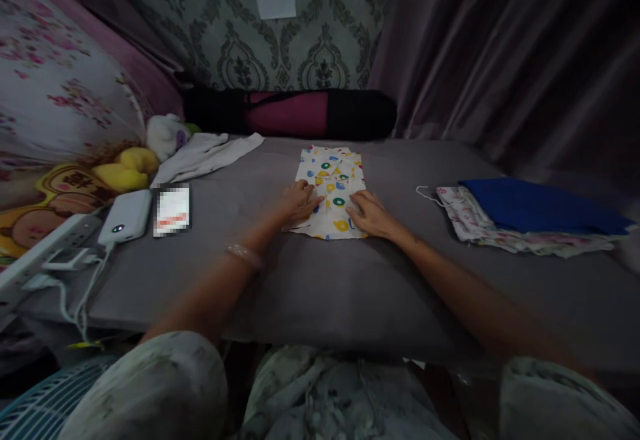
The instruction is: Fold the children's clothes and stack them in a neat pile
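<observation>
A white cloth garment (330, 190) with a colourful print lies folded into a narrow shape on the grey sheet (320, 280). My left hand (300, 201) rests on its left edge, fingers spread and pointing inward. On the right edge lies my right hand (371, 215), its fingers apart and touching the fabric. Neither hand grips anything that shows. The lower hem of the cloth is nearest to me, and small parts of both side edges are hidden under the hands.
Folded clothes (465, 217) with a blue piece (540, 205) on top lie at the right. At the left are a phone (173, 210), power bank (126, 217), power strip (50, 260) and white garment (200, 157). A black and maroon bolster (290, 113) lies behind.
</observation>
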